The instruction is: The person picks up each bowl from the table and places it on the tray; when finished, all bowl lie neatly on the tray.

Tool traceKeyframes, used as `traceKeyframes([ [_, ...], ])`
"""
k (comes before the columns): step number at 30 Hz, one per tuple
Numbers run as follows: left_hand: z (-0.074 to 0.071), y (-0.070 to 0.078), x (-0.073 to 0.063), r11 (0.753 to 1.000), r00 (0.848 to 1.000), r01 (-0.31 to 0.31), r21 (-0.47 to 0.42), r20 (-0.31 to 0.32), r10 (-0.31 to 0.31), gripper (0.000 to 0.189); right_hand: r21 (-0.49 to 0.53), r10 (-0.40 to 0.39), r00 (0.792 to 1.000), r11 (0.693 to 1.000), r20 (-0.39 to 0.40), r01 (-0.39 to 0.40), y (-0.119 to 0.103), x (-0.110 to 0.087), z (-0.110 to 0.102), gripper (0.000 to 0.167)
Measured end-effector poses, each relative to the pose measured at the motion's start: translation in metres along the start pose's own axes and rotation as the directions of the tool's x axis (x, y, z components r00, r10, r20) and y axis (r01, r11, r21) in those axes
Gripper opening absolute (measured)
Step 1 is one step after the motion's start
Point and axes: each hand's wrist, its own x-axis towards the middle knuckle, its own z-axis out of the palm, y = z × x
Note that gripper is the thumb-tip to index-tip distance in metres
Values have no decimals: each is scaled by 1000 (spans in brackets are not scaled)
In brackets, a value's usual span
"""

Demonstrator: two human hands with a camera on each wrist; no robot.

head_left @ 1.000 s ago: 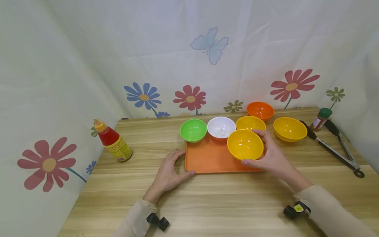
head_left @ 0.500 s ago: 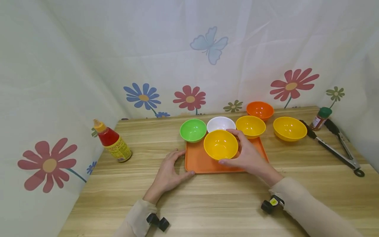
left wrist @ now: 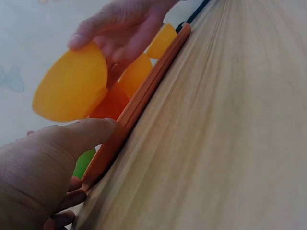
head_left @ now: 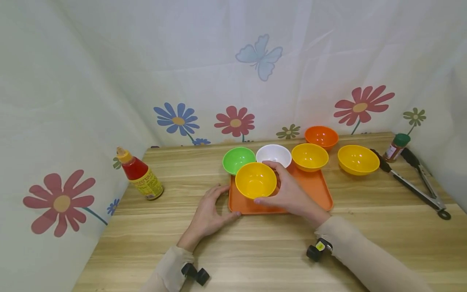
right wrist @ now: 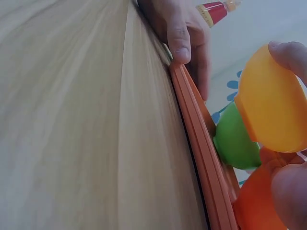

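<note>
My right hand (head_left: 290, 192) grips a yellow bowl (head_left: 255, 181) by its right side, fingers at the far side and thumb at the near side. In the left wrist view the held bowl (left wrist: 72, 86) is raised above the orange tray (head_left: 310, 190). My left hand (head_left: 209, 213) touches the tray's front left corner, its thumb (right wrist: 180, 45) fairly straight on the rim. Along the tray's back stand a green bowl (head_left: 238, 159), a bowl with a white inside (head_left: 273, 152) and orange outside, and another yellow bowl (head_left: 309, 156). The held bowl partly covers the green one.
Behind the tray sits an orange bowl (head_left: 322, 137), and right of it a further yellow bowl (head_left: 358, 159). Tongs (head_left: 414, 186) and a green-capped spice jar (head_left: 397, 147) are at the far right. A red sauce bottle (head_left: 141, 174) stands left. A flowered curtain (head_left: 204, 69) closes the back.
My right hand has carried the yellow bowl leftward over the tray, from its right half to near the green bowl. The left hand has stayed at the tray's corner.
</note>
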Motion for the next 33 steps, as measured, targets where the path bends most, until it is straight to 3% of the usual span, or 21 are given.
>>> traceKeyframes([
  [6, 0, 0, 0, 1000, 1000, -9, -8, -5, 9, 92, -8, -17, 1000, 1000, 11, 17, -4, 6, 9, 107],
  [33, 0, -3, 1, 998, 997, -69, -4, -21, 69, 96, -44, 37, 999, 998, 38, -36, -5, 22, 44, 113],
])
